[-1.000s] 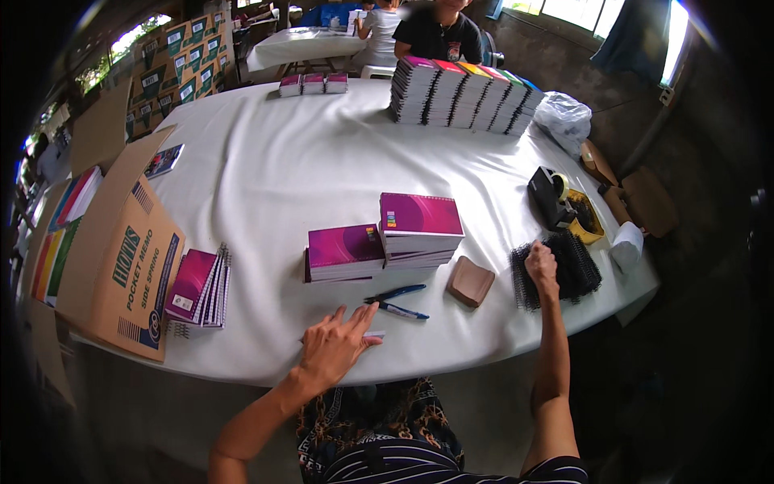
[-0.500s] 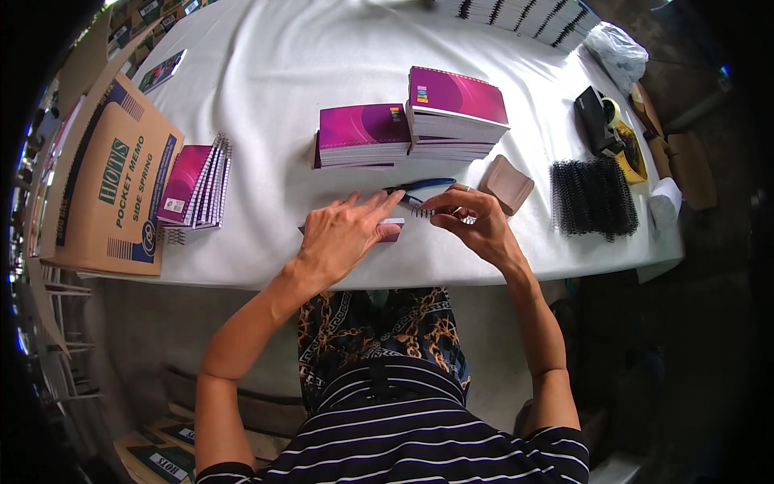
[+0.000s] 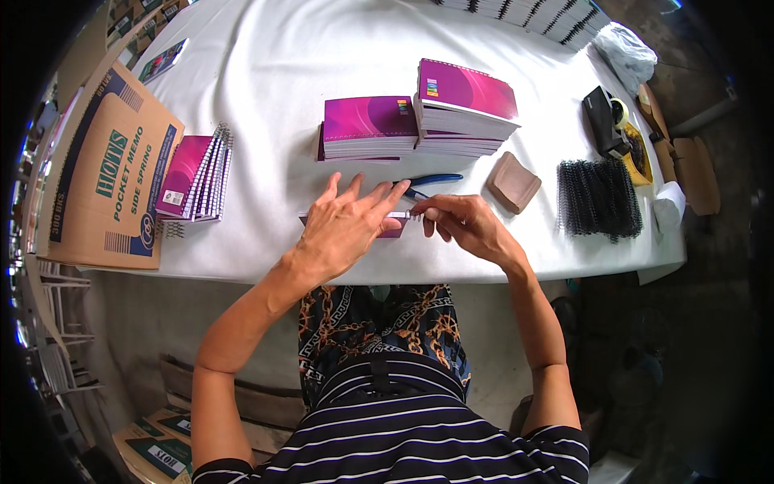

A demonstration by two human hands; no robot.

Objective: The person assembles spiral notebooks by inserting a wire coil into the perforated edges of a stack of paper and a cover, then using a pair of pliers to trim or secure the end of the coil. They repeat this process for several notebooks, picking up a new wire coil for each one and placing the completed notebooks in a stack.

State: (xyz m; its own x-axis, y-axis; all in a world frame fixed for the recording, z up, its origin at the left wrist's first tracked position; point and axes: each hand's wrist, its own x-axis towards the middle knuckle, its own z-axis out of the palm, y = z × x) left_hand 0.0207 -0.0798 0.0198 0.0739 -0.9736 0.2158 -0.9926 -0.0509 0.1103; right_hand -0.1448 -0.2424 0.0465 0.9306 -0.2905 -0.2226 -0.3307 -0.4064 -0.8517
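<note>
My left hand (image 3: pixel 345 221) lies with fingers spread over a small purple memo pad (image 3: pixel 392 232), covering most of it. At the pad's right end, my right hand (image 3: pixel 463 227) pinches a black spiral binding coil (image 3: pixel 417 214); its tip meets the pad's edge, though whether it passes through the holes is too small to tell. Blue-handled pliers (image 3: pixel 435 178) lie just beyond both hands, partly hidden by the left fingers. Behind them stand a lower stack of purple memo pads (image 3: pixel 369 119) and a taller stack (image 3: pixel 469 90).
A cardboard box (image 3: pixel 117 169) stands at the left, with finished spiral notebooks (image 3: pixel 193 179) beside it. Rightward lie a brown flat block (image 3: pixel 513 184), a heap of black coils (image 3: pixel 598 199), a black tape dispenser (image 3: pixel 605 121) and a plastic bag (image 3: pixel 627 55). More bound pads (image 3: pixel 528 18) line the far edge.
My right hand has moved left with the coil, bringing its end against the pad's edge. My left hand stays on the pad, its fingers slightly more spread.
</note>
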